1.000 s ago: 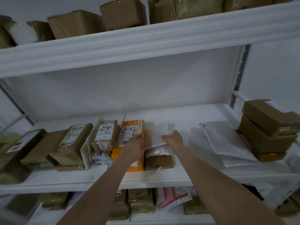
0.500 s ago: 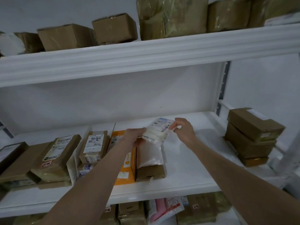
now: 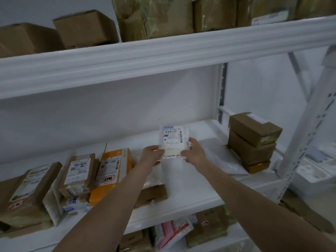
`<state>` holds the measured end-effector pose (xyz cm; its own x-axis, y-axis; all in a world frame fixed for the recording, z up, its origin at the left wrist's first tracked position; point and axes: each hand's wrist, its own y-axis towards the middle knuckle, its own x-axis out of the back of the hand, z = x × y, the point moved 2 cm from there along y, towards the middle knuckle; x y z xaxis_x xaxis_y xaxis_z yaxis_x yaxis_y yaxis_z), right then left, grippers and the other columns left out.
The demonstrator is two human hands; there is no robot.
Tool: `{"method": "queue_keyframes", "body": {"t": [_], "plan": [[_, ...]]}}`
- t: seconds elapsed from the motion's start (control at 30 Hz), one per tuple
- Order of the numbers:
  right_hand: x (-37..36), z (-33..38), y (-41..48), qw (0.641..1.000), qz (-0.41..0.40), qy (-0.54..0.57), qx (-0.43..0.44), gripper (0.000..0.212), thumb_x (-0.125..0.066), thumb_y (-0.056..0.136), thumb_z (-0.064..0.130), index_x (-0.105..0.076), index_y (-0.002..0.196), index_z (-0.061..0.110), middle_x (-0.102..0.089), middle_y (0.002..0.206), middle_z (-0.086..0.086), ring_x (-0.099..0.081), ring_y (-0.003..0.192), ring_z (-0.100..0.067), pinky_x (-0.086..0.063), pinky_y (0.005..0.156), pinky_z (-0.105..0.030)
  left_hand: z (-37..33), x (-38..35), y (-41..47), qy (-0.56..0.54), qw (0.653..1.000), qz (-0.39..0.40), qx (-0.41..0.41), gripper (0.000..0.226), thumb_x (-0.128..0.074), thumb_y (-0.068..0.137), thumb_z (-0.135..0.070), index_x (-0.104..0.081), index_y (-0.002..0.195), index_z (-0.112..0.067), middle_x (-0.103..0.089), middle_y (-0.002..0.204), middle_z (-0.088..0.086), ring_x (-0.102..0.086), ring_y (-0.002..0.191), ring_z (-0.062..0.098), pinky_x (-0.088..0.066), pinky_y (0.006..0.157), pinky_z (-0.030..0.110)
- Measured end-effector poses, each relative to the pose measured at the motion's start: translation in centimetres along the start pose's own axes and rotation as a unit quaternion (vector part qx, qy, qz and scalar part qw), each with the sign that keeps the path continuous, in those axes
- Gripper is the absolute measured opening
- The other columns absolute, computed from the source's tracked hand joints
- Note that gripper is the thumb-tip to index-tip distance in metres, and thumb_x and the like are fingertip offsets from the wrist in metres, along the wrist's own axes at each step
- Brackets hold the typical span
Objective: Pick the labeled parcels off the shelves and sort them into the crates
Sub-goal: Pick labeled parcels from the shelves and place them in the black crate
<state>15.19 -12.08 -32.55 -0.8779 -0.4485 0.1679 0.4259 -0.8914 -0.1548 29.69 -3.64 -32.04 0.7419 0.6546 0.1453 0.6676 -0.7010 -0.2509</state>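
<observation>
Both hands — left hand (image 3: 152, 155), right hand (image 3: 194, 151) — pinch white poly parcel (image 3: 172, 140) by its lower corners; looks light, floppy, slick.

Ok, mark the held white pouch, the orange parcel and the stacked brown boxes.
white pouch (image 3: 171, 136), head view, its printed label.
orange parcel (image 3: 125, 160), head view, bare orange right side.
stacked brown boxes (image 3: 254, 125), head view, top box's lid.
</observation>
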Motion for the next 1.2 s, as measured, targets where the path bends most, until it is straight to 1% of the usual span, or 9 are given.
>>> {"method": "queue_keyframes", "body": {"t": [0.13, 0.3, 0.47, 0.6, 0.67, 0.77, 0.97, 1.03, 1.2], "plan": [[2.9, -0.3, 0.4, 0.984, -0.059, -0.167, 0.024, 0.073, -0.06, 0.084, 0.006, -0.028, 0.148, 0.023, -0.047, 0.14, -0.009, -0.052, 0.121, -0.028, -0.046, 0.099, -0.04, 0.7, -2.3, 0.6, 0.005, 1.0, -0.01, 0.003, 0.013, -0.065, 0.086, -0.002, -0.061, 0.097, -0.007, -0.064, 0.104, 0.017, -0.059, 0.068, 0.018, -0.055, 0.052, 0.021], [5.8, -0.3, 0.5, 0.952, -0.126, -0.269, 0.069, 0.053, -0.051, 0.092, 0.011, -0.038, 0.142, 0.024, -0.038, 0.141, -0.007, -0.042, 0.125, -0.029, -0.042, 0.1, -0.039, 0.9, -5.5, 1.2, 0.017, 0.998, -0.054, -0.012, 0.011, -0.063, 0.084, 0.0, -0.063, 0.089, -0.01, -0.066, 0.096, 0.014, -0.058, 0.06, 0.016, -0.057, 0.052, 0.023], [6.0, -0.8, 0.6, 0.924, -0.11, -0.351, 0.099, 0.043, -0.049, 0.094, 0.012, -0.046, 0.135, 0.025, -0.04, 0.139, -0.007, -0.038, 0.127, -0.028, -0.04, 0.098, -0.035, 1.4, -4.5, 1.1, 0.211, 0.972, -0.094, -0.04, 0.013, -0.061, 0.083, -0.005, -0.069, 0.093, -0.007, -0.07, 0.088, 0.011, -0.062, 0.054, 0.018, -0.06, 0.063, 0.035], [3.8, -1.8, 0.6, 0.919, -0.051, -0.374, 0.113, 0.044, -0.049, 0.093, 0.011, -0.047, 0.135, 0.025, -0.039, 0.138, -0.008, -0.036, 0.126, -0.028, -0.04, 0.1, -0.036, 2.7, -5.5, -0.3, 0.302, 0.953, 0.038, 0.003, 0.019, -0.059, 0.088, -0.002, -0.06, 0.106, 0.001, -0.062, 0.105, 0.019, -0.06, 0.065, 0.025, -0.057, 0.062, 0.036], [2.4, -2.0, 0.6, 0.917, -0.032, -0.382, 0.114, 0.045, -0.05, 0.093, 0.01, -0.046, 0.135, 0.024, -0.037, 0.14, -0.008, -0.034, 0.128, -0.028, -0.039, 0.101, -0.036, 2.8, -6.1, -0.8, 0.404, 0.91, 0.08, -0.054, 0.025, -0.051, 0.093, -0.006, -0.06, 0.115, 0.002, -0.063, 0.112, 0.02, -0.064, 0.081, 0.029, -0.055, 0.069, 0.036], [0.0, -2.0, 0.8, 0.925, 0.007, -0.365, 0.107, 0.044, -0.051, 0.094, 0.014, -0.045, 0.137, 0.024, -0.038, 0.142, -0.007, -0.043, 0.125, -0.028, -0.044, 0.099, -0.037, 2.2, -3.9, -0.6, 0.514, 0.847, -0.016, -0.137, 0.038, -0.039, 0.097, -0.009, -0.057, 0.13, -0.018, -0.054, 0.137, 0.005, -0.052, 0.122, 0.023, -0.044, 0.099, 0.034], [-6.0, -1.8, -1.3, 0.969, 0.16, -0.188, -0.013, 0.069, -0.061, 0.093, 0.028, -0.026, 0.149, 0.008, -0.04, 0.148, -0.011, -0.046, 0.128, -0.027, -0.042, 0.098, -0.032, 1.9, 4.0, -0.4, 0.645, 0.747, -0.109, -0.118, 0.051, -0.043, 0.093, -0.009, -0.037, 0.143, -0.019, -0.03, 0.15, 0.006, -0.023, 0.141, 0.024, -0.028, 0.112, 0.037], [-7.5, -1.9, -1.8, 0.974, 0.168, -0.148, -0.039, 0.066, -0.064, 0.09, 0.027, -0.034, 0.143, 0.002, -0.046, 0.141, -0.014, -0.052, 0.122, -0.027, -0.046, 0.098, -0.034, 2.9, 5.7, -0.8, 0.648, 0.748, -0.112, -0.09, 0.046, -0.044, 0.093, -0.015, -0.039, 0.14, -0.017, -0.029, 0.148, 0.009, -0.023, 0.139, 0.029, -0.028, 0.112, 0.042], [-9.3, -2.2, -1.1, 0.981, 0.114, -0.146, -0.06, 0.041, -0.07, 0.085, 0.024, -0.061, 0.116, 0.0, -0.065, 0.114, -0.014, -0.063, 0.102, -0.028, -0.053, 0.085, -0.036, 4.5, 7.9, -1.1, 0.55, 0.821, -0.065, -0.137, 0.039, -0.04, 0.096, -0.016, -0.046, 0.135, -0.011, -0.036, 0.147, 0.012, -0.033, 0.135, 0.029, -0.031, 0.11, 0.038]]}}
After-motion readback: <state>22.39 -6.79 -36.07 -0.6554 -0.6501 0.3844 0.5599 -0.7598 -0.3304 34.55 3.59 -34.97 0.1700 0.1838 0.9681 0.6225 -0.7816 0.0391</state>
